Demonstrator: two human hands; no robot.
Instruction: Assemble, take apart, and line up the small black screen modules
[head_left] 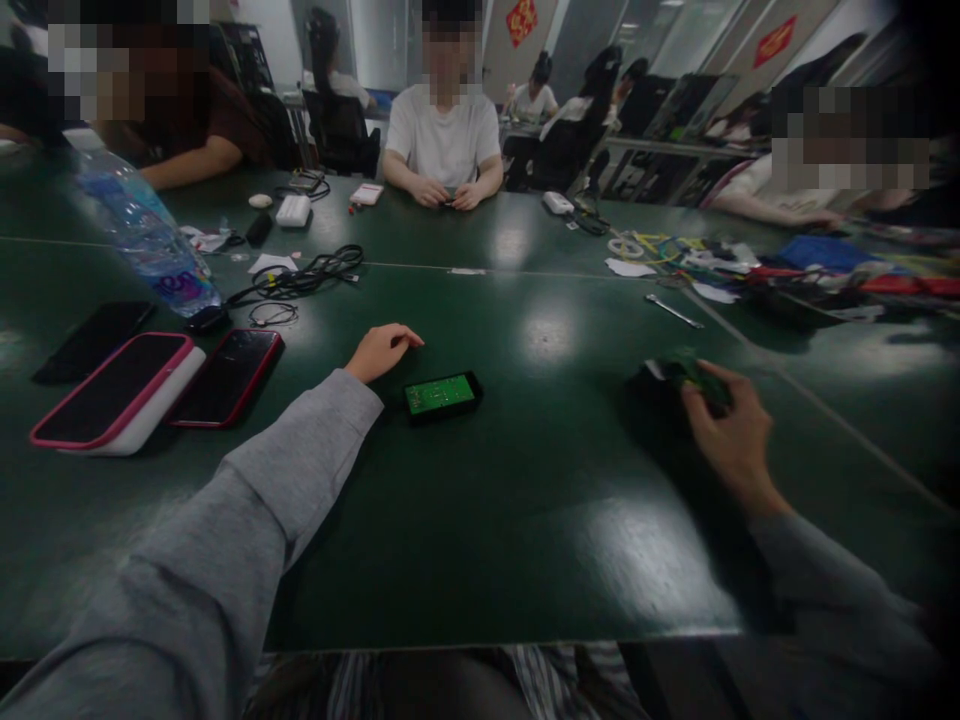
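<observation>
Dark green surface (525, 520) carries your work: your left hand (382, 350) rests loosely curled, holding nothing, beside the lit phone (442, 394); your right hand (731, 435) grips a small green board (694, 375), so steady that grip.

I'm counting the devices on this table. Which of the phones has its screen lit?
The small phone lying just right of the left hand, its screen glowing green. The pink-cased phone, red-cased phone and black phone at left are all dark.
</observation>
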